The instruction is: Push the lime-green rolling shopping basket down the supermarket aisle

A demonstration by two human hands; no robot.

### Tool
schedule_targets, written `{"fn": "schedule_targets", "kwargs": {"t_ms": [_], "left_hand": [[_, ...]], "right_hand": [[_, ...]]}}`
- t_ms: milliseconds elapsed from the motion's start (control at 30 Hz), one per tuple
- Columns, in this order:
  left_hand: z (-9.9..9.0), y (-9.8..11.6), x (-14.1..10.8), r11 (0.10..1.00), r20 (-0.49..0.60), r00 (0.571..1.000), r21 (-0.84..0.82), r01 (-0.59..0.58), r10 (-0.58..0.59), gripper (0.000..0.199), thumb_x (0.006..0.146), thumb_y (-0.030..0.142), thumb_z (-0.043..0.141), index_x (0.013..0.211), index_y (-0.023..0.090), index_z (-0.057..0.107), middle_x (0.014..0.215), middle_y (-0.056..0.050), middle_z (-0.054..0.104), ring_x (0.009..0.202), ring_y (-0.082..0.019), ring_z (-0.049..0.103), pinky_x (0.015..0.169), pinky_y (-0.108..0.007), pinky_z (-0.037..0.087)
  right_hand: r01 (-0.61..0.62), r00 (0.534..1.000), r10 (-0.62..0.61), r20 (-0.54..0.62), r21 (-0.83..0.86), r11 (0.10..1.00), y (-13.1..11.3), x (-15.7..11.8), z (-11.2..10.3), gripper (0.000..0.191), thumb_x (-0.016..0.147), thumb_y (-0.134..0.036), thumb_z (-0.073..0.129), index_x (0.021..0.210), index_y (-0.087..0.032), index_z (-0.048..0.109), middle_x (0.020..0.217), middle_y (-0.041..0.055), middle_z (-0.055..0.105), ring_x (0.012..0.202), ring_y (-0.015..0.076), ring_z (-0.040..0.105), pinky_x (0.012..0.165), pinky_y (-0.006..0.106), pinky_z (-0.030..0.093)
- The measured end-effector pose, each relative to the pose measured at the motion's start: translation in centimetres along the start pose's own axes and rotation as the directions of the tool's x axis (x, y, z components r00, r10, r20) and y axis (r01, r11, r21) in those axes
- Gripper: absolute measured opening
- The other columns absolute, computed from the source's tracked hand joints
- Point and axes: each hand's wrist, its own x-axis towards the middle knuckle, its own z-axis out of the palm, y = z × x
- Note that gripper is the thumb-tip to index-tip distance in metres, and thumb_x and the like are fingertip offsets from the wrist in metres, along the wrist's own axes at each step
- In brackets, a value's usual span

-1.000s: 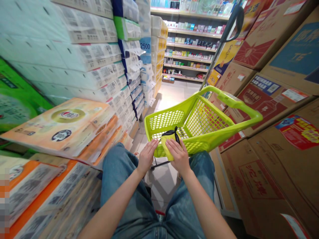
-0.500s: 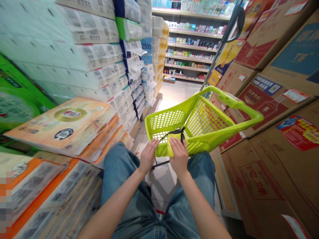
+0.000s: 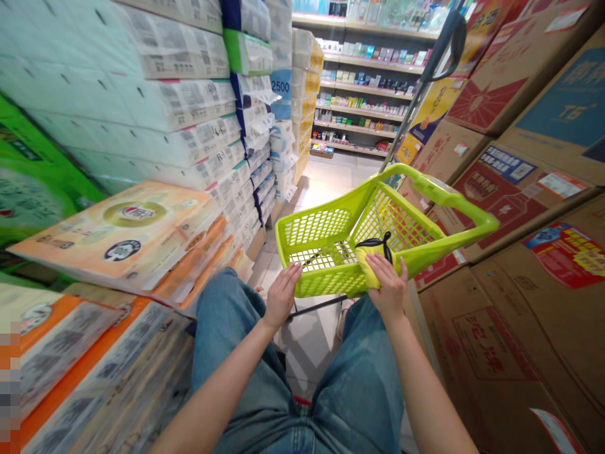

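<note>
A lime-green shopping basket (image 3: pixel 319 228) with lattice sides stands between my knees, its long handle to the right. My left hand (image 3: pixel 280 295) is closed on the near left corner of its rim. My right hand (image 3: pixel 390 290) presses a yellow cloth (image 3: pixel 363 260) with black trim over the near rim, towards the right end. A black loop of the cloth sticks up over the basket's inside. The fingers of my right hand lie bent over the cloth, and their undersides are hidden. Through the basket's lattice floor shows a dark strip.
Packs of tissue paper (image 3: pixel 189 101) are piled high on the left, with orange-topped packs (image 3: pixel 155 236) lower down. Cardboard cartons (image 3: pixel 491 321) form a wall on the right. A grey pole with a handle (image 3: pixel 423 75) leans there. Shelves of small goods (image 3: pixel 362 98) stand at the aisle's far end.
My right hand has slid right along the near rim with the yellow cloth, from the middle towards the handle end. My left hand has stayed at the corner.
</note>
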Motion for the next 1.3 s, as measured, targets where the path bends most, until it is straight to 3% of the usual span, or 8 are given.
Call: {"fn": "schedule_targets", "kwargs": {"t_ms": [133, 367, 467, 633, 800, 900, 1200, 1300], "left_hand": [[0.3, 0.2, -0.1, 1.000, -0.006, 1.000, -0.004, 0.014, -0.014, 0.058, 0.097, 0.002, 0.034, 0.151, 0.022, 0.035, 0.144, -0.010, 0.055, 0.140, -0.020, 0.045, 0.116, -0.046, 0.041], [0.3, 0.2, -0.3, 1.000, 0.006, 1.000, -0.003, 0.028, -0.028, 0.056, 0.097, 0.005, 0.034, 0.151, 0.023, 0.035, 0.144, -0.010, 0.055, 0.139, -0.021, 0.045, 0.115, -0.048, 0.041], [0.0, 0.0, -0.2, 1.000, 0.022, 0.999, -0.011, 0.023, -0.023, 0.056, 0.098, 0.006, 0.034, 0.152, 0.022, 0.034, 0.145, -0.011, 0.054, 0.140, -0.021, 0.045, 0.115, -0.048, 0.042], [-0.3, -0.4, 0.1, 0.999, 0.016, 0.999, -0.020, -0.034, 0.035, 0.056, 0.098, 0.008, 0.039, 0.151, 0.023, 0.035, 0.143, -0.010, 0.055, 0.139, -0.021, 0.045, 0.114, -0.046, 0.043], [-0.4, 0.1, 0.2, 0.999, 0.007, 1.000, -0.026, -0.028, 0.028, 0.056, 0.096, 0.012, 0.044, 0.151, 0.021, 0.036, 0.145, -0.012, 0.054, 0.140, -0.024, 0.044, 0.114, -0.048, 0.043], [-0.4, 0.5, 0.2, 0.999, 0.007, 1.000, -0.028, -0.014, 0.015, 0.057, 0.095, 0.013, 0.046, 0.150, 0.020, 0.036, 0.145, -0.012, 0.054, 0.140, -0.024, 0.044, 0.114, -0.049, 0.042], [-0.7, 0.7, 0.1, 0.998, 0.038, 0.999, -0.064, -0.005, 0.008, 0.060, 0.092, 0.014, 0.047, 0.151, 0.019, 0.035, 0.147, -0.013, 0.051, 0.142, -0.025, 0.041, 0.115, -0.050, 0.040], [-0.9, 0.6, 0.0, 0.998, 0.061, 0.998, -0.065, -0.013, 0.017, 0.061, 0.091, 0.016, 0.047, 0.151, 0.017, 0.033, 0.149, -0.014, 0.049, 0.143, -0.027, 0.039, 0.115, -0.051, 0.039]], "right_hand": [[-0.079, 0.996, 0.077, -0.039, -0.036, 0.996, -0.6, 0.2, 0.6, 0.056, 0.073, -0.009, 0.047, 0.125, -0.021, 0.065, 0.128, 0.0056, 0.069, 0.123, 0.0251, 0.062, 0.120, 0.050, 0.023], [0.037, 0.997, -0.048, 0.063, 0.164, 0.986, -10.9, -0.5, 4.8, 0.062, 0.074, -0.011, 0.047, 0.135, -0.018, 0.058, 0.135, 0.0065, 0.065, 0.131, 0.0229, 0.055, 0.120, 0.044, 0.028], [0.064, 0.989, -0.088, 0.121, 0.190, 0.980, -13.0, -0.7, 5.4, 0.064, 0.076, -0.012, 0.047, 0.140, -0.017, 0.053, 0.140, 0.0060, 0.061, 0.136, 0.0214, 0.049, 0.122, 0.042, 0.023], [0.154, 0.971, -0.181, 0.158, 0.166, 0.974, -8.9, -0.7, 3.6, 0.065, 0.078, -0.011, 0.046, 0.141, -0.021, 0.051, 0.139, 0.0046, 0.061, 0.135, 0.0203, 0.050, 0.126, 0.045, 0.008], [-0.010, 1.000, 0.010, 0.020, 0.010, 1.000, -0.5, -0.4, 0.1, 0.059, 0.077, -0.011, 0.047, 0.133, -0.025, 0.059, 0.133, 0.0036, 0.066, 0.126, 0.0232, 0.059, 0.124, 0.053, 0.010], [-0.122, 0.991, 0.119, -0.057, -0.046, 0.992, 0.8, -0.2, -0.3, 0.056, 0.075, -0.010, 0.047, 0.127, -0.024, 0.063, 0.129, 0.0048, 0.068, 0.124, 0.0254, 0.061, 0.122, 0.056, 0.013], [-0.035, 0.995, 0.020, 0.094, 0.152, 0.988, -12.4, -1.1, 4.7, 0.062, 0.076, -0.007, 0.047, 0.137, -0.019, 0.055, 0.137, 0.0060, 0.063, 0.134, 0.0224, 0.051, 0.125, 0.044, 0.010], [0.002, 0.988, -0.033, 0.148, 0.200, 0.980, -14.1, -1.0, 4.9, 0.061, 0.078, -0.009, 0.050, 0.138, -0.019, 0.053, 0.139, 0.0054, 0.061, 0.136, 0.0209, 0.049, 0.126, 0.042, 0.006]]}}
